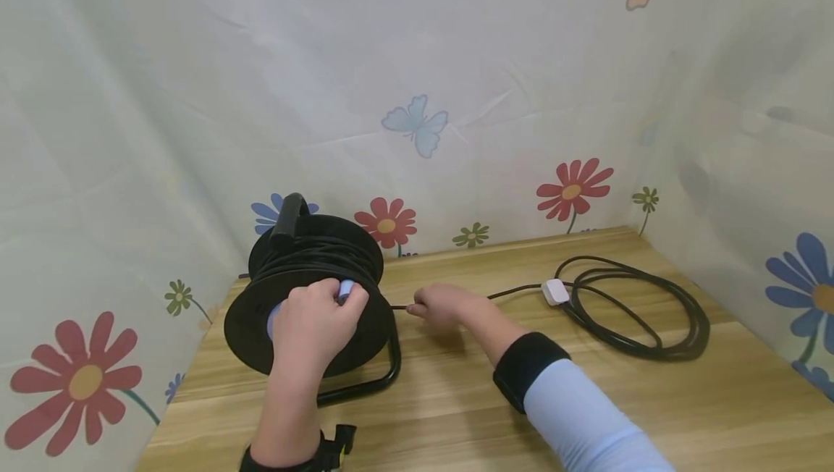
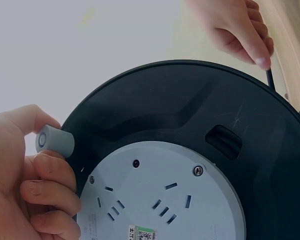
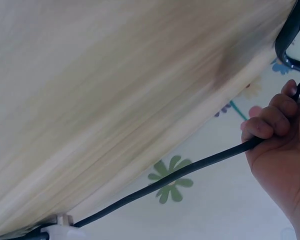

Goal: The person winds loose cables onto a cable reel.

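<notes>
A black cable reel point(image 1: 241, 320) stands on its tube frame at the left of the table, black cord wound between its two discs. My left hand point(image 1: 316, 323) is at the near disc, thumb and fingers pinching the small light-blue crank knob point(image 2: 55, 141). The reel's pale socket panel point(image 2: 160, 200) with slots and screws shows in the left wrist view. To the right of the reel, my right hand point(image 1: 446, 307) grips the black cable point(image 3: 190, 169), fingers curled round it. From this hand the cable runs right to a white plug block point(image 1: 555, 292).
Loose loops of cable point(image 1: 693, 313) lie on the right side of the wooden table point(image 1: 449, 414). The reel's foot bar point(image 1: 365, 387) and carrying handle point(image 1: 289, 220) stick out from it. A flowered white curtain point(image 1: 495, 95) hangs behind and at both sides.
</notes>
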Motion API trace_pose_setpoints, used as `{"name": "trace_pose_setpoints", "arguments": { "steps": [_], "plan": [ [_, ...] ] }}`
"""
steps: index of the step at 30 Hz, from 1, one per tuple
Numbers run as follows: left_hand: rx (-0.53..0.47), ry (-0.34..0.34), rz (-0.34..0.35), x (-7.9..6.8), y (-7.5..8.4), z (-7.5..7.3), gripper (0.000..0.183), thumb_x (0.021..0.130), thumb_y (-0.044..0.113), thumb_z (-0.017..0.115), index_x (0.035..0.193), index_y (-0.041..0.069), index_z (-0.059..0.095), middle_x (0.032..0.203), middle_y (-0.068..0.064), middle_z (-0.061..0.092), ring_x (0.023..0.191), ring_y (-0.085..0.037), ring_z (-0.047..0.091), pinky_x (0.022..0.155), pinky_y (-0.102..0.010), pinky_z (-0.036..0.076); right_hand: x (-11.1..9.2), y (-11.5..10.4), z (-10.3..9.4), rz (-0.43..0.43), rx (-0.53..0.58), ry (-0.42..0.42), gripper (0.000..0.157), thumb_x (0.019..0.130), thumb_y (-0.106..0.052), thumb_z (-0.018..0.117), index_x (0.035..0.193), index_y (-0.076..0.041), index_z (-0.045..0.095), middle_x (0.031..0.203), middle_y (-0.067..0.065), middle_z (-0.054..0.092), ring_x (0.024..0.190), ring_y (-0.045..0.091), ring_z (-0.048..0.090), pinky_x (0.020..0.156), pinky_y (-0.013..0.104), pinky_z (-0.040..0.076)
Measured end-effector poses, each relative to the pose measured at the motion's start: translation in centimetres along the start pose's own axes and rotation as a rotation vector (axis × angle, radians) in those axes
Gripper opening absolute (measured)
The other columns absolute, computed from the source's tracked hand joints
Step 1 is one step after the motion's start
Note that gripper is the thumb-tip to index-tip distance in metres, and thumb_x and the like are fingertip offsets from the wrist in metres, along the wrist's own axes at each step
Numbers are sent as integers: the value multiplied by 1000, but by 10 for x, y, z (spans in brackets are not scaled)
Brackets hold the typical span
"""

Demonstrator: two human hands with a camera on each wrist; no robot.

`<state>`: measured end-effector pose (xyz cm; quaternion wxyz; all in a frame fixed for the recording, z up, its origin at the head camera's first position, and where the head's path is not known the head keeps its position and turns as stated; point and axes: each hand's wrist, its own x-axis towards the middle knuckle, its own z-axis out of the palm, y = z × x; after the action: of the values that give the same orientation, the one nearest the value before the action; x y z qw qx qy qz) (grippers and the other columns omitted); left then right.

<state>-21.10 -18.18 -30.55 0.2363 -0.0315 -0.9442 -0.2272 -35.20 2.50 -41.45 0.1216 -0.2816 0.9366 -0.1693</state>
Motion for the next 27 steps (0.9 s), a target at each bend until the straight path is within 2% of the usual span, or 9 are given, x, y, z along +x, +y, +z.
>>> {"name": "trace_pose_setpoints", "arguments": {
  "steps": [4,9,15,22,27],
  "plan": [
    [-7,7,6,1,-2,0,47,93,37,58,55,13,45,50,-1,39,45,-20,37,42,-33,28,-5,10,-8,10,20,20,36,108,-38,49,86,-13,62,74,0,52,68,15,49,67,34,41],
    [-12,16,0,1,-4,-1,47,93,37,58,56,13,45,51,-1,40,46,-20,40,43,-33,30,-13,21,-24,-18,79,38,36,108,-36,50,83,-11,60,70,0,48,63,14,44,62,32,38],
    [-30,25,-7,-1,-4,-1,46,93,37,58,56,13,46,50,0,42,46,-20,43,43,-34,31,-28,50,-41,-50,83,143,42,107,-38,52,73,-13,52,64,-3,41,57,12,36,59,31,34],
    [-37,31,-19,-5,-1,-8,46,93,36,58,56,12,45,50,-1,38,45,-20,40,42,-33,28,-51,91,-58,5,77,192,45,103,-49,55,74,-15,54,64,-3,42,57,14,38,59,33,34],
    [-32,20,-30,-7,1,-15,45,94,35,57,57,12,46,52,-2,39,46,-20,40,43,-32,29,-61,106,-65,37,50,197,47,100,-54,58,73,-15,54,63,-2,40,57,15,37,58,33,34]
  ]
}}
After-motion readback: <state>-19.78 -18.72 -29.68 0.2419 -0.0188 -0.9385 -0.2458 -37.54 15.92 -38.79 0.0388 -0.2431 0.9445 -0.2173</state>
